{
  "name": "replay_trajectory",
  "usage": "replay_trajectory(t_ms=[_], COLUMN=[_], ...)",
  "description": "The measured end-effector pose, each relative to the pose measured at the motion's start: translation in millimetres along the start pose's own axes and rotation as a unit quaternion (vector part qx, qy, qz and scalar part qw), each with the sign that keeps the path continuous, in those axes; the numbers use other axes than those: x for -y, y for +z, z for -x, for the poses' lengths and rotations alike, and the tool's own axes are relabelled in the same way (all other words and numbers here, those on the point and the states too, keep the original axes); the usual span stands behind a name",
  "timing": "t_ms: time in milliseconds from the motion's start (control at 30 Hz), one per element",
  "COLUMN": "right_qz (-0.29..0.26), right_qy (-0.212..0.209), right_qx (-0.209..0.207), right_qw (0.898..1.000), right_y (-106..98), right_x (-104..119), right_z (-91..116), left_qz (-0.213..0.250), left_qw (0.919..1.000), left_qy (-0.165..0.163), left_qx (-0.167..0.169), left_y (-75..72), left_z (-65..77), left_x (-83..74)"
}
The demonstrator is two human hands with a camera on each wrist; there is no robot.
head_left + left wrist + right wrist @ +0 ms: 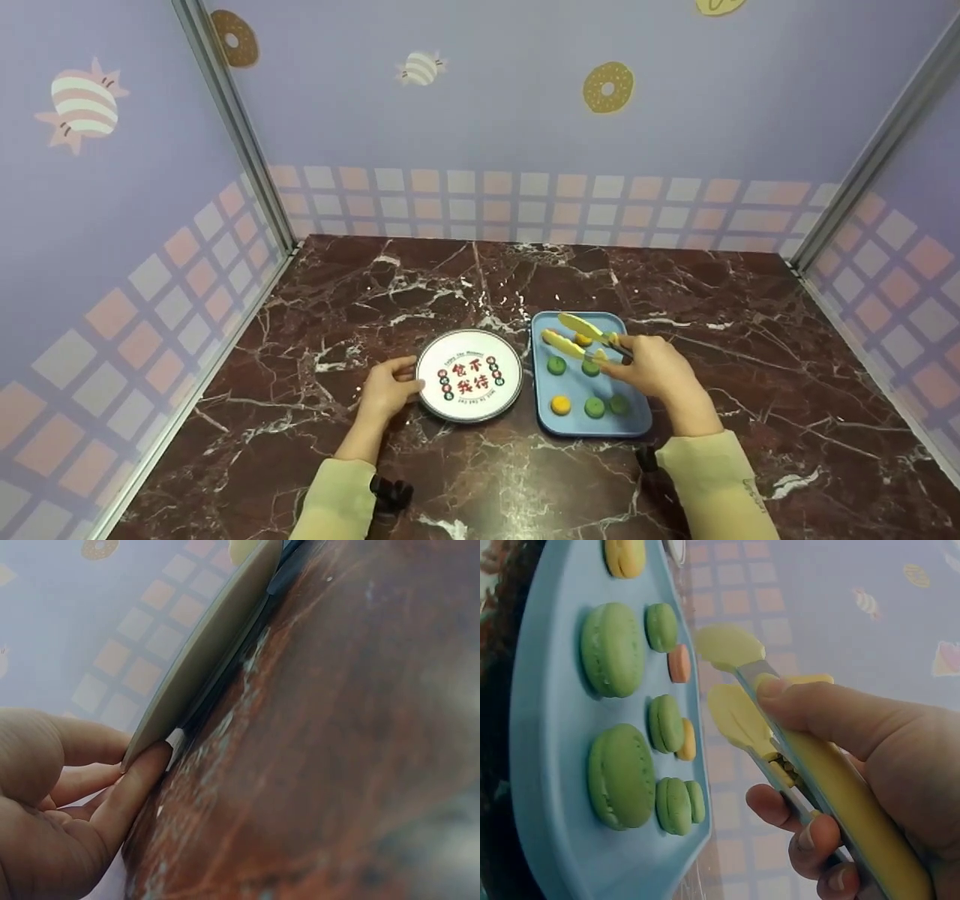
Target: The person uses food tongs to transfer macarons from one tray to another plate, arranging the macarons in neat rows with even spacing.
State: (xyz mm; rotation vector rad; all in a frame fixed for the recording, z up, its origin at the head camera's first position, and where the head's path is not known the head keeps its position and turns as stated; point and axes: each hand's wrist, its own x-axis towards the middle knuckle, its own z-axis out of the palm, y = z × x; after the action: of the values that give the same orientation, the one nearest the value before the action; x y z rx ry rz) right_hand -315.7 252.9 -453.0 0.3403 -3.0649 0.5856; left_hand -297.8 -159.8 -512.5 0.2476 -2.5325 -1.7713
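A white plate point(469, 375) with red characters lies on the dark marble table. My left hand point(388, 388) pinches its left rim; in the left wrist view the thumb point(133, 791) is at the lower side of the rim. To the plate's right is a blue tray point(577, 427) of macarons: several green ones point(613, 649), some yellow ones point(560, 405) and an orange one point(679, 663). My right hand point(649, 365) grips yellow tongs point(847, 802) above the tray. The two tips of the tongs are apart, with nothing between them.
White crumbs point(504, 299) are scattered on the marble tabletop point(480, 480) behind the plate. Lilac walls point(495, 127) with tile and sweet patterns enclose the table at the back, left and right.
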Motion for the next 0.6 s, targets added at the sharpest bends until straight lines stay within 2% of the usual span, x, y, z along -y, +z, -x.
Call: replay_trajectory(t_ms=[233, 467, 600], right_qz=[0.011, 0.015, 0.021], right_qy=[-0.005, -0.007, -0.010], right_qx=[0.000, -0.004, 0.000], right_qw=[1.000, 1.000, 1.000], right_y=[7.4, 9.9, 9.6], right_x=[1.7, 2.2, 1.7], right_z=[-2.0, -4.0, -4.5], left_qz=[-0.022, 0.006, -0.004], left_qw=[0.9997, 1.0000, 1.0000], left_qy=[0.008, -0.002, -0.002], left_qx=[-0.008, -0.003, -0.002], left_y=[1.2, 1.2, 0.8], left_z=[-2.3, -2.2, -2.2], left_x=[0.4, 0.7, 1.2])
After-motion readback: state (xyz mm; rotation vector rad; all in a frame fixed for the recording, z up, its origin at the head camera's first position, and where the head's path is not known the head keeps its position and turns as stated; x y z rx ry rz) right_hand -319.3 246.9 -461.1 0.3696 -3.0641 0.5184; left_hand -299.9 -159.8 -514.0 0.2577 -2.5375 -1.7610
